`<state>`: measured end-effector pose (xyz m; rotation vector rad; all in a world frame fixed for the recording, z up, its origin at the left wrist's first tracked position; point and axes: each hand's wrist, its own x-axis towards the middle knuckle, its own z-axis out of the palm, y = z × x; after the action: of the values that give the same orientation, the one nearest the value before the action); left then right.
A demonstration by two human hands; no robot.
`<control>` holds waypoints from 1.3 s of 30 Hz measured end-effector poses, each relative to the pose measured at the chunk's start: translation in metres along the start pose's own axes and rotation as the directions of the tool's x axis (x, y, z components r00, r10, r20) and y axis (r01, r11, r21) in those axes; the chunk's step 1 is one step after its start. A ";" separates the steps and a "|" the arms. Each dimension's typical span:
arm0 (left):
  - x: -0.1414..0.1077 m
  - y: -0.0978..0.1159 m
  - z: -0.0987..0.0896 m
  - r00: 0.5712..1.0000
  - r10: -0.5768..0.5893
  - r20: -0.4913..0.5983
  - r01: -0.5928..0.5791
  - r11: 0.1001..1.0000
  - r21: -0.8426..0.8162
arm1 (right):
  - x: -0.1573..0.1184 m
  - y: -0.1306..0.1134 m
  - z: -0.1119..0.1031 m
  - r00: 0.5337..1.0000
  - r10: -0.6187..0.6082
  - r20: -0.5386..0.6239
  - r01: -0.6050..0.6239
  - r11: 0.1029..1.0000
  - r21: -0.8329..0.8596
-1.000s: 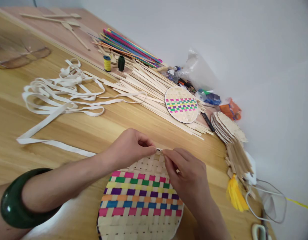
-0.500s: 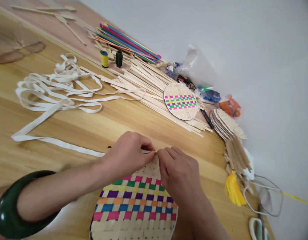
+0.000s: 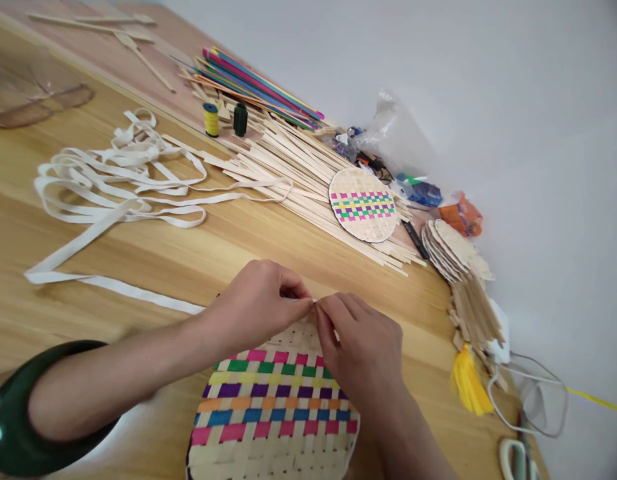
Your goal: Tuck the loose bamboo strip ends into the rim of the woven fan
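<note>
A rounded woven bamboo panel (image 3: 273, 404) stands in front of me, pale with rows of pink, green, yellow, purple, orange and blue. At its top edge, my left hand (image 3: 263, 303) pinches a white fabric tape (image 3: 143, 293) between thumb and forefinger. Right beside it, my right hand (image 3: 363, 343) is closed in a pinch on the same edge, fingertips nearly touching the left ones. The tape runs from under my left hand to a loose tangle on the table. Fingers hide much of the pinched edge. A dark green bangle (image 3: 18, 427) circles my left forearm.
Behind lie pale bamboo strips (image 3: 288, 160), coloured strips (image 3: 263, 83), a yellow thread spool (image 3: 211, 120) and a smaller woven disc (image 3: 363, 205). To the right are stacked fans (image 3: 455, 247), a yellow tassel (image 3: 471, 380) and scissors (image 3: 513, 460).
Both hands stay pinched at the panel's top edge, with only a slight shift. The panel has moved slightly right in view.
</note>
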<state>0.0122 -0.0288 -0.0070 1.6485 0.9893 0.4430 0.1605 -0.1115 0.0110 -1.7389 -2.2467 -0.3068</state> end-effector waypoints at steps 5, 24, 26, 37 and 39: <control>0.001 0.001 -0.002 0.991 -0.078 0.112 0.104 0.963 -0.250 | 0.007 0.031 -0.010 0.957 0.251 -0.145 -0.178 0.904 0.388; -0.005 0.009 -0.004 0.983 -0.005 0.186 0.056 0.961 -0.271 | 0.008 0.039 0.017 0.654 0.070 0.753 -0.649 -0.459 0.607; -0.004 0.006 -0.004 0.981 -0.015 0.195 0.071 0.957 -0.281 | 0.008 0.038 0.022 0.681 0.073 0.728 -0.605 -0.504 0.616; 0.002 0.006 -0.007 0.974 -0.114 0.197 0.181 0.912 -0.369 | 0.017 0.047 0.026 0.654 0.381 0.654 -0.426 -0.528 0.734; 0.002 0.007 -0.008 0.976 -0.115 0.187 0.182 0.899 -0.397 | 0.016 0.054 0.030 0.654 0.456 0.604 -0.416 -0.451 0.790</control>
<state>0.0104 -0.0226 0.0011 1.1965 0.8281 0.3794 0.2065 -0.0735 -0.0117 -1.2469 -0.5486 1.3423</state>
